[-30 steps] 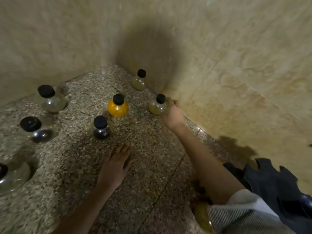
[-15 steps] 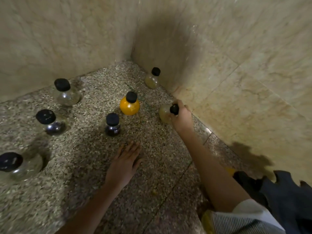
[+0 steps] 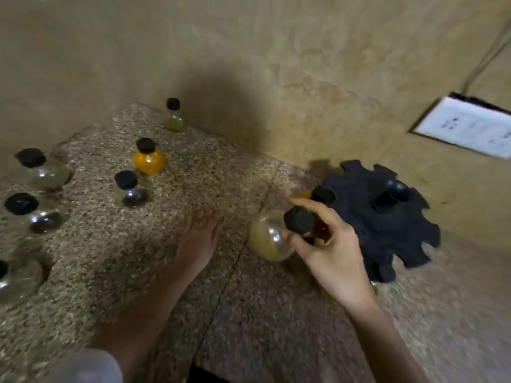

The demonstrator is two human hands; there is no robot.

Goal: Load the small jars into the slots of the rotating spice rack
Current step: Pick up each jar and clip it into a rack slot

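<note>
Since half a second earlier, the right hand (image 3: 329,252) had lifted the pale yellow jar (image 3: 269,236) off the stone counter (image 3: 249,313) and carried it toward the black spice rack (image 3: 387,217) at three o'clock. Thumb and fingers pinched the jar just under its black cap, the jar tilted, its round body hanging toward nine o'clock, not yet in a slot. The left hand (image 3: 197,239) lay flat on the counter, fingers together, holding nothing.

One black cap (image 3: 323,195) already sat at the rack's near edge, seemingly a loaded jar. Still standing between nine and eleven o'clock were the orange jar (image 3: 150,160), a dark jar (image 3: 130,189), an olive jar (image 3: 173,117) and three clear ones, so most of the loading remained.

No jar showed a label. A white wall plate (image 3: 467,131) carried marks too blurred to read.
</note>
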